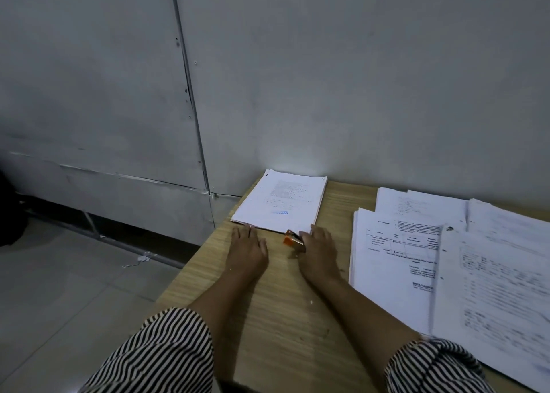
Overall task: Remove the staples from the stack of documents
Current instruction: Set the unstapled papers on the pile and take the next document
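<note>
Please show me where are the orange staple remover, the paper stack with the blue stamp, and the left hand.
orange staple remover [293, 239]: head view, on its orange body.
paper stack with the blue stamp [279, 203]: head view, on the top sheet's middle.
left hand [247, 251]: head view, on the back of the hand.

The loose papers [476, 261] run off the right edge, their print too blurred to read.

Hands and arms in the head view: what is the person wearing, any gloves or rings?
Both hands, left hand and right hand, are bare: no gloves, and no rings or watch show. The forearms are uncovered. Black-and-white narrow-striped fabric sleeves are pushed up towards the elbows on both arms.
</note>
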